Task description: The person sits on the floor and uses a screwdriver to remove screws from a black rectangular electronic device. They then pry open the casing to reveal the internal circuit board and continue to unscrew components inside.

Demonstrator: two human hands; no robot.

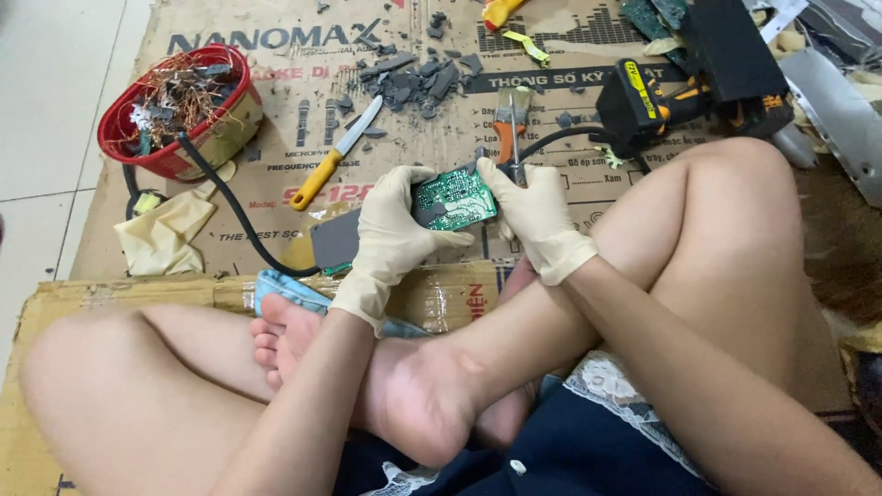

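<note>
I sit cross-legged on flattened cardboard, wearing cream rubber gloves. My left hand grips a small green circuit board from its left side and holds it above my legs. My right hand holds a screwdriver with an orange and clear handle, its shaft standing nearly upright against the board's right edge. A grey flat piece lies just left of my left hand, under the board.
A red basket of tangled copper wire and scrap sits at the left. A yellow-handled knife, a pile of grey fragments, a yellow-black cordless drill, a black cable and a spare glove lie on the cardboard.
</note>
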